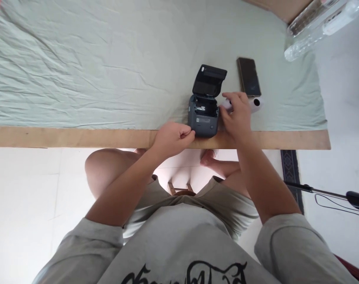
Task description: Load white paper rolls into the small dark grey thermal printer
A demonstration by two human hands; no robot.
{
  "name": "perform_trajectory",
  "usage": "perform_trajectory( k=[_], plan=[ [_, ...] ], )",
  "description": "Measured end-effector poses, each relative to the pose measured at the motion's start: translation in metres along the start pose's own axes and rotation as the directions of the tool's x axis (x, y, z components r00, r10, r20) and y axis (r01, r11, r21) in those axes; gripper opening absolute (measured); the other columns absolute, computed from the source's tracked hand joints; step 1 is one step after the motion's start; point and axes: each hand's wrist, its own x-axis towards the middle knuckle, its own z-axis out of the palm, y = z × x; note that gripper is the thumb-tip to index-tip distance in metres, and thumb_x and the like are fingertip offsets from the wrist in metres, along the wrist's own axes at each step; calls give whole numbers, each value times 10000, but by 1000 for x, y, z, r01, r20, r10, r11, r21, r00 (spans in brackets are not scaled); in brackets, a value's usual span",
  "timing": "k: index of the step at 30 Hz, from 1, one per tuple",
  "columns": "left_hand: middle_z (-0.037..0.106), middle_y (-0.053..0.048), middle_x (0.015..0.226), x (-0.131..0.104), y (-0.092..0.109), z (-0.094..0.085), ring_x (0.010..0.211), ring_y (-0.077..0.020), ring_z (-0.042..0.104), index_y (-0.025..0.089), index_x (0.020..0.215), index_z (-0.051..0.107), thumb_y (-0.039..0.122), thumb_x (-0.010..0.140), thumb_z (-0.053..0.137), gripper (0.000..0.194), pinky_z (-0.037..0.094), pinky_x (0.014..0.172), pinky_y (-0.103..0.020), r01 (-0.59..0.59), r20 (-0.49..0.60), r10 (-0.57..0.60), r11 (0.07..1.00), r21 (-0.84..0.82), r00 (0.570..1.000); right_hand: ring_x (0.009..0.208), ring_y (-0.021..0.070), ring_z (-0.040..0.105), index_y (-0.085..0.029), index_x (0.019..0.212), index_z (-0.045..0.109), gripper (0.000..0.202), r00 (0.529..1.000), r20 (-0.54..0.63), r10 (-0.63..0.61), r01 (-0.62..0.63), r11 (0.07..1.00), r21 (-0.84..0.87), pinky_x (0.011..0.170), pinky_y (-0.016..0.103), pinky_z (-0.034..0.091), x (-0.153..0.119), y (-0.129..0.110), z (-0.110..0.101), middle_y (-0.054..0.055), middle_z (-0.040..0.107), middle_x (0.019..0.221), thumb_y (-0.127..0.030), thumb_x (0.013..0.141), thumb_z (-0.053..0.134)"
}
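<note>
A dark grey label printer (203, 124) sits at the table's front edge with its black lid (209, 81) raised, so its inner compartment shows. My left hand (173, 138) is closed beside the printer's front left corner, its fingertips at the casing; whether anything is pinched in them is hidden. Just right of the printer, my right hand (237, 114) has its thumb and fingers around a small white roll (227, 104), which looks like a label roll and is partly covered. A second white roll (257, 103) with a dark core hole lies to the right of that hand.
Behind the second roll lies a dark smartphone (249, 77). A pale green cloth (108, 71) covers the table, leaving a wooden front edge (79, 137) bare. Clear plastic bottles or wrapped packages (312, 39) and a cardboard box (281, 8) are at the back right.
</note>
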Motion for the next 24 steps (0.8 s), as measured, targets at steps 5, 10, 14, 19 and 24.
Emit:
perform_trajectory(
  k=[5, 10, 14, 19, 24],
  plan=[
    [225, 53, 518, -1, -2, 1, 529, -107, 256, 217, 562, 195, 292, 869, 485, 429, 198, 555, -319, -17, -2, 18, 1000, 9, 1000, 1106, 295, 615, -252, 1274, 670, 434, 990, -89, 114, -112, 993, 23, 1050, 575, 500, -16, 13, 5, 113, 621, 1133, -402, 866, 670],
    [233, 55, 502, -1, -2, 2, 513, -105, 248, 216, 565, 188, 296, 860, 493, 432, 191, 553, -325, -1, -2, 1, 999, 48, 1000, 1257, 339, 579, -235, 1348, 556, 554, 987, -92, 132, -127, 991, 49, 1129, 623, 425, -19, 19, 8, 156, 615, 1292, -451, 850, 668],
    [253, 52, 495, -1, -2, 2, 506, -108, 260, 217, 563, 199, 302, 864, 492, 428, 197, 551, -328, 5, 4, -6, 998, 69, 1000, 1079, 305, 655, -238, 1316, 518, 579, 973, -90, 211, -204, 976, 80, 1043, 600, 489, -20, 18, 11, 114, 651, 1159, -426, 799, 696],
    [247, 52, 499, 0, -2, 3, 511, -106, 256, 214, 566, 195, 295, 872, 481, 427, 198, 552, -318, -8, -1, 8, 996, 87, 1000, 866, 246, 642, -242, 1160, 559, 462, 945, -132, 301, -284, 950, 131, 938, 562, 542, -22, 10, 10, 32, 628, 932, -389, 751, 718],
    [217, 54, 503, 1, -1, 4, 507, -107, 241, 219, 574, 183, 294, 876, 472, 425, 189, 547, -318, -26, -18, 28, 996, 88, 999, 904, 233, 620, -241, 963, 543, 269, 951, -98, 294, -277, 949, 151, 965, 529, 522, -21, 5, 7, 34, 605, 944, -353, 767, 690]
  ],
)
